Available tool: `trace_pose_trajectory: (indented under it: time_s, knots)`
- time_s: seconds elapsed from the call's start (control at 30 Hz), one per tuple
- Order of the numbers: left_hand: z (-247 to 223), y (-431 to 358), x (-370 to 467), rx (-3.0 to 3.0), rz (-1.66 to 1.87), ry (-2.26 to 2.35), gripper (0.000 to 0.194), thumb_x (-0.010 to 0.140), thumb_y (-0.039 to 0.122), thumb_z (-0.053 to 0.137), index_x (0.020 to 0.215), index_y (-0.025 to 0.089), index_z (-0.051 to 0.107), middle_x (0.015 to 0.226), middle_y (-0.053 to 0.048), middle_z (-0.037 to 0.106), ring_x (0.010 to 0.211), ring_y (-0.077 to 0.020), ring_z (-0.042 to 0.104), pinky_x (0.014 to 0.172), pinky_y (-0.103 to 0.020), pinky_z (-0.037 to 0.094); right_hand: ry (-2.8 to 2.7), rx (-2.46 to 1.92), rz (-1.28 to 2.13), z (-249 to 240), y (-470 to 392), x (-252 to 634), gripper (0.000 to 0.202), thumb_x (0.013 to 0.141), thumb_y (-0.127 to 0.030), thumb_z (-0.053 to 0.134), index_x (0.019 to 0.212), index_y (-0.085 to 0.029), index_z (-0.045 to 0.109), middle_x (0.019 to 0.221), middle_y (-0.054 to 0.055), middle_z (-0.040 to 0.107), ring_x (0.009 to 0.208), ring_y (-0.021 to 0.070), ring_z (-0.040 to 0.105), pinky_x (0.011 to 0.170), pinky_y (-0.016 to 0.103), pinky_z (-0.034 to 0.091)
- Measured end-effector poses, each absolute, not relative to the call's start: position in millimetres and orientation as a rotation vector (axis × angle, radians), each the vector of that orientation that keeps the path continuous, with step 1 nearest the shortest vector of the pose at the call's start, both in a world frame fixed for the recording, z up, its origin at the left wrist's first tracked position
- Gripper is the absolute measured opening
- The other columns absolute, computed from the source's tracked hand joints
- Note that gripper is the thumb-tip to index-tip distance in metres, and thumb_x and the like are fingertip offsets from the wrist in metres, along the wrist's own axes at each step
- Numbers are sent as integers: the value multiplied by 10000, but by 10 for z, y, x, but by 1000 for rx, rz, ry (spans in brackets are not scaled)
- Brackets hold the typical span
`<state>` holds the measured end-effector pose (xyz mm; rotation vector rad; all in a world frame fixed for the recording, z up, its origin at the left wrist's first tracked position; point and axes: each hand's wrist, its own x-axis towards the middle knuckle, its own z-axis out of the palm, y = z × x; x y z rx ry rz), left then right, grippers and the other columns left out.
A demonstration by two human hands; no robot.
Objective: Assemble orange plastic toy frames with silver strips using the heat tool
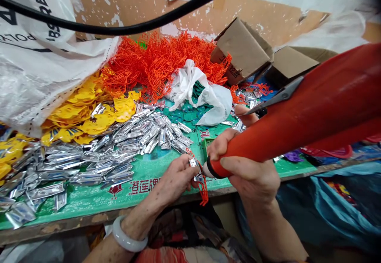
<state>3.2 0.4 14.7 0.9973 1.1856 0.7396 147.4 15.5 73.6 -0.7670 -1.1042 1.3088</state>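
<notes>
My left hand, a white bangle on its wrist, pinches a small silver metal-looking piece together with an orange plastic part that hangs below the fingers. My right hand wraps round the front of an orange power screwdriver with a grey lever along its side. Its tip points left and meets or nearly meets the held pieces; the exact contact is too small to tell. Close to my left hand lies a pile of silver pieces.
Behind are yellow plastic pieces, a heap of orange plastic parts, green pieces under a white bag, and cardboard boxes. A white sack stands left. A black cable crosses above. The table's front edge is near me.
</notes>
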Motion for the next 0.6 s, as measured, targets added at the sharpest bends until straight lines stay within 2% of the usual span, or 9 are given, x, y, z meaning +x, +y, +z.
trace_pose_trajectory:
  time_s: [0.13,0.3,0.47,0.6]
  knots:
    - [146,-3,35,1015,747,1178,65,720,256,589,734,200,560,489,83,491,432,-110,427,434,-227,319,-1144,-773,1297,714,157,1479,382,630,-156,739,982,-265,639,695,-49,612,603,158,559,685,378,515]
    - [112,-8,22,1041,740,1171,41,734,243,546,729,203,543,521,58,550,432,-106,436,434,-222,312,-1203,-817,1278,667,155,1484,298,622,-157,748,896,-237,663,704,-39,594,618,150,561,699,371,522]
    - [73,-14,22,1033,740,1163,60,721,261,542,735,205,527,566,45,558,476,-117,475,454,-222,338,-1192,-799,1313,672,142,1466,406,618,-138,759,991,-263,656,713,-53,586,622,141,566,674,352,523]
    - [52,-29,46,1021,756,1162,65,712,262,526,736,201,521,580,44,548,481,-118,458,455,-233,342,-1224,-794,1339,691,119,1451,168,631,-126,722,735,-233,645,676,-33,567,625,145,566,615,328,528]
